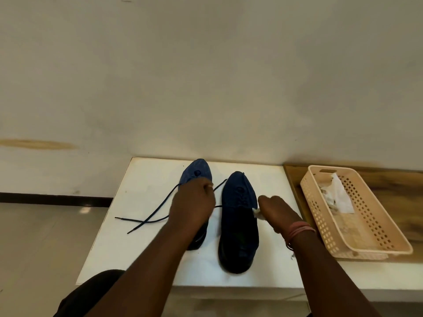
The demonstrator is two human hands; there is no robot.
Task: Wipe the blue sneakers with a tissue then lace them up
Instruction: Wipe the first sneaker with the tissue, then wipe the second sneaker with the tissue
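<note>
1. Two blue sneakers stand side by side on the white table [146,225], toes toward the wall; the right sneaker [238,227] serves as landmark.
2. The left sneaker [196,172] lies just left of it, its middle hidden under the left hand [192,204].
3. The left hand rests on that shoe with fingers curled; what it grips I cannot tell.
4. A dark lace [148,216] trails across the table to the left of the landmark.
5. The right hand [278,211] pinches a crumpled tissue [257,212] touching the landmark's right side.
6. A beige basket [357,245] holding white tissues [341,197] sits well right of the landmark.
</note>
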